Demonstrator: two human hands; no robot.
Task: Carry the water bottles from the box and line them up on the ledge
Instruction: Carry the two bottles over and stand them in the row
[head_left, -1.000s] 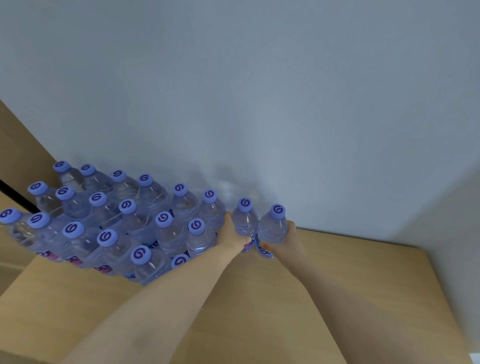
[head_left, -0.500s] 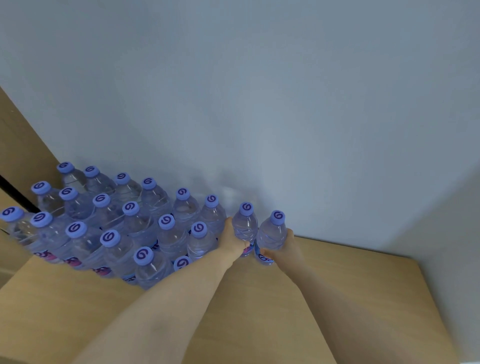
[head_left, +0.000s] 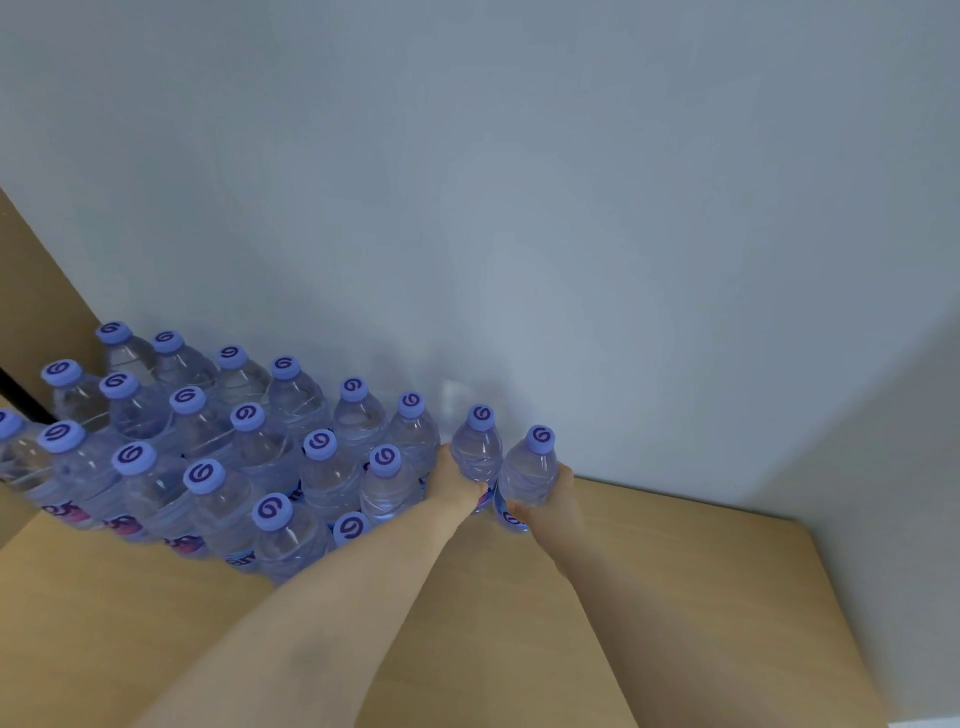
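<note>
Several clear water bottles with blue caps (head_left: 208, 447) stand packed in rows on the wooden ledge (head_left: 675, 571), against the pale wall. At the right end of the rows my left hand (head_left: 457, 483) grips one upright bottle (head_left: 478, 452) around its body. Beside it my right hand (head_left: 550, 499) grips another upright bottle (head_left: 530, 473), the rightmost one. Both bottles stand close together near the wall, their bases at the ledge surface. The box is out of view.
The pale wall (head_left: 519, 208) rises right behind the bottles, and a side wall (head_left: 909, 519) closes the ledge at the right. A wooden panel (head_left: 31, 291) stands at the far left. Bare ledge wood stretches right of my right hand.
Both hands stay on the same two bottles near the wall. The view has shifted slightly, and the bottles sit a little lower in the frame.
</note>
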